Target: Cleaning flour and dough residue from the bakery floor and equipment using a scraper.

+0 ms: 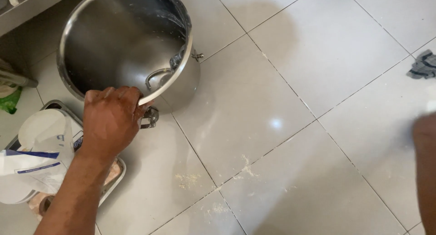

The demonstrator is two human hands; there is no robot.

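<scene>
One hand is doing all the work that can be seen: the left hand (111,119), left of centre in the frame, has its fingers curled over the near rim of a big steel mixing bowl (122,39) and is clamped on it, holding the bowl tipped so its mouth faces up toward the camera in the upper left. The bowl rests on the pale tiled floor (281,94), and its inside looks bare and shiny apart from a few white specks and streaks high on the far wall, so I would judge that whatever it held is out and only a rinse or wipe remains. A latch or handle fitting (151,118) shows just beside the knuckles. Below that hand, at the lower left, a metal tray (114,183) carries a white and blue paper bag (38,158), and scattered floury crumbs (187,179) lie on the tiles near the bottom centre, not yet swept up. At the right edge only a blurred stretch of the right arm (426,171) shows; its hand is out of view, well apart from the bowl. A grey cloth (423,64) lies at the upper right.
</scene>
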